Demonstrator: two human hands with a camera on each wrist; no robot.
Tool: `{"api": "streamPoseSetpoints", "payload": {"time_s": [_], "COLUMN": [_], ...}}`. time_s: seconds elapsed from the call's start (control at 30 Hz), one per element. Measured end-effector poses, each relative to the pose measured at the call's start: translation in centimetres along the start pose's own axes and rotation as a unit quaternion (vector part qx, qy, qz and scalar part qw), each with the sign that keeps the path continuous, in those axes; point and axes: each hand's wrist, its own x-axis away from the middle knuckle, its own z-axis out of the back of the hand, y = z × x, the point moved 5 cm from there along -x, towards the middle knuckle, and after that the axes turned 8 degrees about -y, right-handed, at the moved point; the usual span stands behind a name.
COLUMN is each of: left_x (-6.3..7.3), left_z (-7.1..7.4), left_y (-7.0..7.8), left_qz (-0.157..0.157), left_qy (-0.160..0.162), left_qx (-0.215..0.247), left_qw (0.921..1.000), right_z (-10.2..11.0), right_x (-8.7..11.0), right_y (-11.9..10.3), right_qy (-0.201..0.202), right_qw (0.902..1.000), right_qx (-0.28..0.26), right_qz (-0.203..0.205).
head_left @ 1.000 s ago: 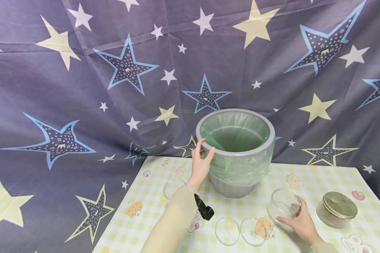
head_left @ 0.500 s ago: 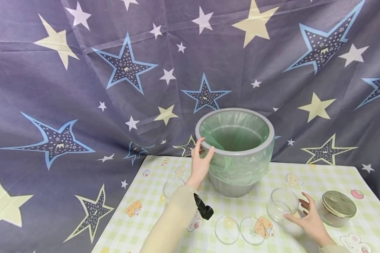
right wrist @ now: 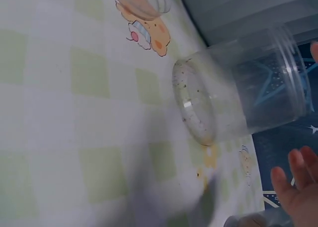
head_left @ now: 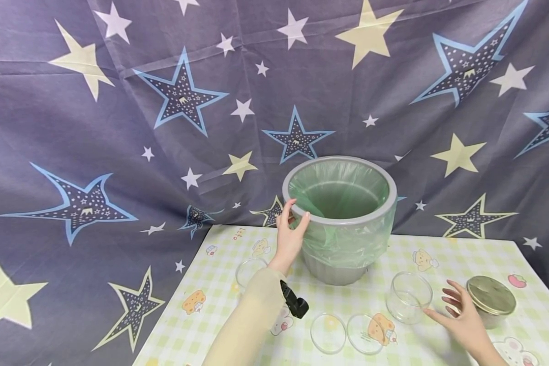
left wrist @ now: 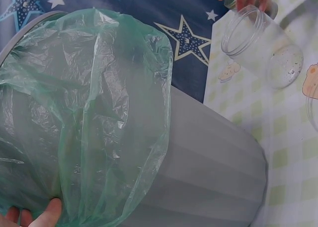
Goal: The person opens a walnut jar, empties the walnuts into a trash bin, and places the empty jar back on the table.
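My left hand (head_left: 291,236) holds the rim of a grey trash can (head_left: 334,277) lined with a green plastic bag (head_left: 347,249). In the left wrist view its thumb (left wrist: 49,213) and fingertips rest against the bag. A clear, lidless jar (head_left: 409,297) stands upright right of the can, with small dark specks at its bottom. My right hand (head_left: 464,320) is apart from it, fingers spread and curved, between this jar and a second jar with a gold lid (head_left: 491,296). The hand partly covers the lidded jar.
Two clear, shallow round pieces, one on the left (head_left: 328,333) and one on the right (head_left: 365,334), lie side by side near the front. A third clear round piece (head_left: 251,272) lies left of the can. A starry curtain (head_left: 238,122) hangs behind the checked tablecloth (head_left: 196,333).
My right hand has let go of the clear jar and moved right, toward the gold-lidded jar. The clear jar stays standing where it was. My left hand keeps its place on the can.
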Motion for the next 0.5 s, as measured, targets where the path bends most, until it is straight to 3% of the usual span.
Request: {"api": "streamPoseSetpoints", "payload": {"time_s": [0.37, 0.5], "left_x": [0.1, 0.2], "left_z": [-0.1, -0.1], "left_y": [0.0, 0.1], "left_qz": [0.001, 0.000], "left_qy": [-0.001, 0.000], "left_qx": [0.002, 0.003], "left_qw": [1.0000, 1.0000], "right_z": [2.3, 2.8], "right_x": [1.9, 2.6], "right_y": [1.4, 2.4], "right_qy": [0.085, 0.102], "right_qw": [0.9944, 0.9904], "right_qx": [-0.054, -0.069], "right_qz": [-0.031, -0.064]}}
